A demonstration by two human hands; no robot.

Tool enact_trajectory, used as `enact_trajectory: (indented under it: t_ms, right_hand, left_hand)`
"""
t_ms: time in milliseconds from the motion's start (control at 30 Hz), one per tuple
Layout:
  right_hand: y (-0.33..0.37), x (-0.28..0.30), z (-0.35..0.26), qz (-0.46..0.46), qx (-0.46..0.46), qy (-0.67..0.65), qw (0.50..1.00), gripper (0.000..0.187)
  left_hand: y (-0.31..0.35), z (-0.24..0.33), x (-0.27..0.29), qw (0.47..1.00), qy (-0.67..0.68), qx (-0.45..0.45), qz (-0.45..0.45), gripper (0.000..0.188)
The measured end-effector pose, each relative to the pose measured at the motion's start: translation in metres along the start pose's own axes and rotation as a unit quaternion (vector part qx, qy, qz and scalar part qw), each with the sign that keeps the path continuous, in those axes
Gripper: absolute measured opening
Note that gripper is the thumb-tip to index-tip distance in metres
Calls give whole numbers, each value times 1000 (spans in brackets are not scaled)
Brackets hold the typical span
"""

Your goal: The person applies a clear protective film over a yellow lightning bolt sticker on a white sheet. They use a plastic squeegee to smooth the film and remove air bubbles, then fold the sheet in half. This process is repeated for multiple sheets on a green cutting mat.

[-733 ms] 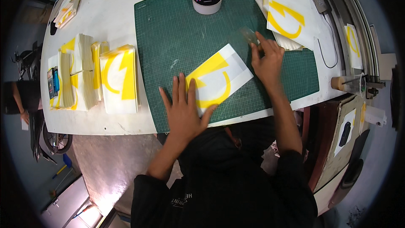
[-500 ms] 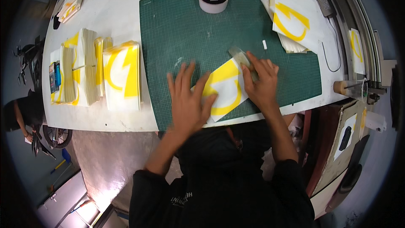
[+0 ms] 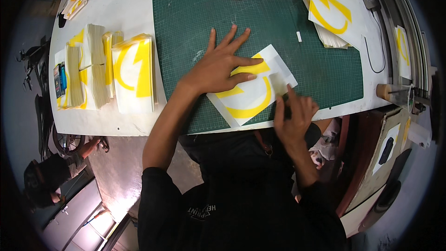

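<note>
Yellow-and-white sheet (image 3: 255, 92): lay aslant on our green mat (image 3: 195, 23).
Left hand (image 3: 217, 67): we spread its fingers across both, probably for steadiness.
Right hand (image 3: 296, 114): half-curled by the sheet's corner; pinching, we couldn't tell.

Qty chk: 1 bare L hand (image 3: 220, 67), 1 bare R hand (image 3: 297, 114). 1 loose white/yellow rect. sheet (image 3: 253, 95). 1 green gridded rect. cutting mat (image 3: 195, 18), 1 small white rect. strip (image 3: 298, 36), 1 clear plastic cup (image 3: 406, 96). Min. 5 white/yellow rect. stacks (image 3: 134, 76) at L, approx.
</note>
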State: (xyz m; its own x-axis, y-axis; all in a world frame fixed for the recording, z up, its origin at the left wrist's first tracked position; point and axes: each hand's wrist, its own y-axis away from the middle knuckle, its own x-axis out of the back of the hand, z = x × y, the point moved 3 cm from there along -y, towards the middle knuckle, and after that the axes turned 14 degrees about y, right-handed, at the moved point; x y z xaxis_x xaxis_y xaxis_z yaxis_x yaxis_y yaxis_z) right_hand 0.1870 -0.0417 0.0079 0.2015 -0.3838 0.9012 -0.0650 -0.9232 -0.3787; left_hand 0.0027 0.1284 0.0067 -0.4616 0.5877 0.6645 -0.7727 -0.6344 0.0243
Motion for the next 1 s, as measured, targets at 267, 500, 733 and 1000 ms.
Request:
enact_trajectory:
  t_ms: [267, 500, 733, 1000]
  right_hand:
    - [26, 24, -10, -15, 150, -119, 981, 42]
    - [13, 23, 1, -28, 251, -79, 964, 33]
    - [-7, 4, -3, -9, 227, -55, 972, 33]
    - [-44, -6, -4, -32, 227, -112, 967, 40]
  left_hand:
    - [32, 16, 5, 970, -170, 65, 159, 60]
    - [41, 25, -7, 984, -110, 7, 140, 64]
    - [50, 21, -10, 977, -128, 49, 165, 63]
    - [57, 13, -2, 989, -107, 38, 97, 65]
